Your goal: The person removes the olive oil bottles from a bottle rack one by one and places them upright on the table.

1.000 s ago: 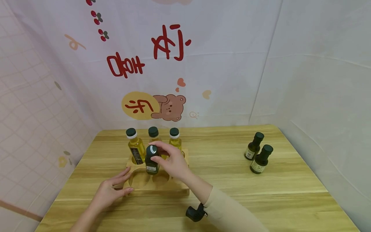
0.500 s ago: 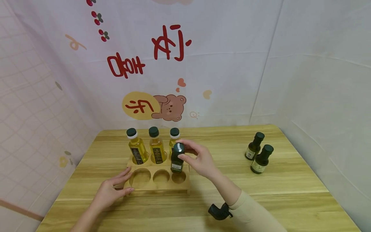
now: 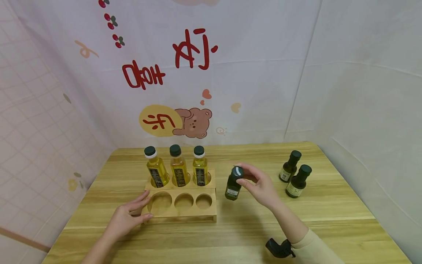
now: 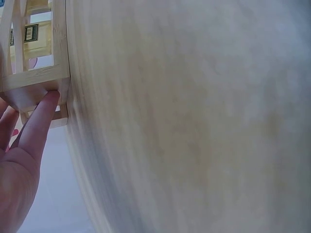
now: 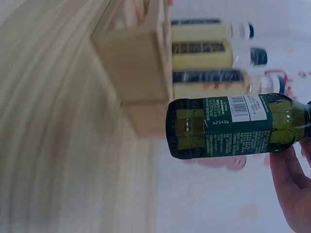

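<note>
The right hand [image 3: 260, 186] is pinching a dark green bottle [image 3: 232, 186] near its cap between thumb and fingers, holding it above the counter [image 3: 197, 242], just right of the wooden rack [image 3: 205, 213]. The bottle is tilting slightly, its barcoded label [image 5: 231, 131] facing the right wrist camera. The left hand [image 3: 126, 216] is spreading its thumb from its fingers and touching the rack's left end.

Along the rack's raised back row, three yellow bottles [image 3: 179, 173] with dark caps are standing in round holes. In its lower front row, three more holes are showing, shrinking in size from left to right. A black device [image 3: 280, 248] is hanging by the right wrist, to the right of the rack and nearer the person. Well right of the rack, a rear dark bottle [image 3: 288, 170] and a front dark bottle [image 3: 295, 185] are standing close together. Behind the rack, a white cloth [image 3: 257, 73] is bearing a printed bear [image 3: 195, 124].
</note>
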The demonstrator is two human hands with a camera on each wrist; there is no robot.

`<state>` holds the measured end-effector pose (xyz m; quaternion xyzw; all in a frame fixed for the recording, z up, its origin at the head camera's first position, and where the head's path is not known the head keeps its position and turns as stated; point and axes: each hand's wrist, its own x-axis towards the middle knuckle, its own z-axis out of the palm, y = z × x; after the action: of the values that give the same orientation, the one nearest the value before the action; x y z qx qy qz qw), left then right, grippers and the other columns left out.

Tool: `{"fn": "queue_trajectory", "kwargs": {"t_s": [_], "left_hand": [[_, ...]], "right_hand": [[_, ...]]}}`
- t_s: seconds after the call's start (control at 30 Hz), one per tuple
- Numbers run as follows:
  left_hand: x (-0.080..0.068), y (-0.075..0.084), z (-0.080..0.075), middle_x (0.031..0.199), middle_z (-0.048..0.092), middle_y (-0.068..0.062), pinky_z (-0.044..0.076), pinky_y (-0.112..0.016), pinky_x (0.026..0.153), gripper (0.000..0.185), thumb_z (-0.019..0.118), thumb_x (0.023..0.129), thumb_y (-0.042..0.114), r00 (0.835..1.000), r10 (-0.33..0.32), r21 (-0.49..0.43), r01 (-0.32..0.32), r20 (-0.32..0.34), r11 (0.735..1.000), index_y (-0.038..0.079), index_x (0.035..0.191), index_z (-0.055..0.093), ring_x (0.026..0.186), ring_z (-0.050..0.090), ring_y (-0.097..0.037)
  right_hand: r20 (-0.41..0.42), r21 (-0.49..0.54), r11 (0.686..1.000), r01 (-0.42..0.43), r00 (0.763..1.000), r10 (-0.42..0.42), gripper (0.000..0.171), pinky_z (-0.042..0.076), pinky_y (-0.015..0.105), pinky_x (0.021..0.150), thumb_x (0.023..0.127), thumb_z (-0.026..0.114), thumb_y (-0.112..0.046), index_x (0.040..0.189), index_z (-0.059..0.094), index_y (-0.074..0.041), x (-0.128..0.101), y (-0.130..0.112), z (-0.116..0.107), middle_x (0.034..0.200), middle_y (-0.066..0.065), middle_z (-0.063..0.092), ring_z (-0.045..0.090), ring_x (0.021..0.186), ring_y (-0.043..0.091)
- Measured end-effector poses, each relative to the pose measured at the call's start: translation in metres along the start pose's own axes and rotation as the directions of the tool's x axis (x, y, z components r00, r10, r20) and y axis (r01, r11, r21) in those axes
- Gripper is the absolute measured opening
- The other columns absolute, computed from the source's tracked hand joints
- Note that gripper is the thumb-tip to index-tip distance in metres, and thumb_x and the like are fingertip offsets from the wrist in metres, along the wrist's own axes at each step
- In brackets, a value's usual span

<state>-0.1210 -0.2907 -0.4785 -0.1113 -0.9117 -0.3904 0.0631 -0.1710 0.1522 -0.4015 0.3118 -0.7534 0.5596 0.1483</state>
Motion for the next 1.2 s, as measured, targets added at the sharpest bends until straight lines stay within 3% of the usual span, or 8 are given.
{"fn": "queue_trajectory", "kwargs": {"t_s": [0.27,0.47,0.63,0.9,1.2], "left_hand": [[0.0,0.0,0.001,0.145,0.052,0.002,0.03,-0.009,0.097,0.062,0.086,0.074,0.037,1.0,0.007,0.01,-0.007,-0.013,1.0,0.01,0.128,0.068,0.128,0.05,-0.03],[0.0,-0.001,0.001,0.146,0.051,0.004,0.039,-0.028,0.101,0.063,0.086,0.075,0.038,1.0,-0.008,0.012,0.008,-0.003,1.0,0.012,0.129,0.068,0.129,0.05,-0.028],[0.0,-0.001,0.001,0.146,0.05,0.005,0.041,-0.041,0.101,0.064,0.085,0.075,0.039,1.0,-0.016,0.009,0.016,0.004,1.0,0.012,0.13,0.067,0.129,0.05,-0.027],[0.0,-0.002,0.001,0.145,0.052,0.004,0.03,-0.008,0.095,0.063,0.086,0.074,0.037,1.0,-0.006,-0.004,0.006,-0.009,1.0,0.011,0.129,0.068,0.128,0.05,-0.028],[0.0,0.0,0.0,0.146,0.051,0.003,0.03,-0.006,0.093,0.063,0.086,0.075,0.036,1.0,-0.003,-0.03,0.003,0.0,1.0,0.012,0.13,0.067,0.129,0.049,-0.029]], "right_hand": [[-0.031,-0.047,0.996,-0.082,0.996,0.081,0.043,0.052,0.019,0.084,0.088,0.068,0.011,0.129,0.06,0.003,-0.024,0.022,-0.039,0.113,0.018,0.066,0.062,0.102,0.006],[-0.029,-0.104,0.993,-0.058,0.998,0.055,0.046,0.052,0.018,0.081,0.085,0.068,0.016,0.129,0.059,0.007,-0.036,0.032,-0.069,0.118,0.01,0.066,0.062,0.103,0.004],[-0.01,-0.104,0.99,-0.093,0.996,0.093,0.046,0.053,0.019,0.079,0.087,0.066,0.016,0.13,0.058,0.005,-0.046,0.032,-0.095,0.117,-0.002,0.066,0.063,0.101,0.005],[0.007,-0.181,0.968,-0.171,0.984,0.175,0.044,0.051,0.016,0.079,0.091,0.063,0.011,0.134,0.055,0.003,-0.066,0.026,-0.132,0.117,-0.012,0.063,0.062,0.1,0.002],[-0.049,-0.241,0.942,-0.234,0.972,0.229,0.045,0.051,0.014,0.079,0.09,0.065,0.012,0.133,0.055,0.004,-0.084,0.02,-0.159,0.122,-0.022,0.059,0.062,0.102,-0.004]]}}
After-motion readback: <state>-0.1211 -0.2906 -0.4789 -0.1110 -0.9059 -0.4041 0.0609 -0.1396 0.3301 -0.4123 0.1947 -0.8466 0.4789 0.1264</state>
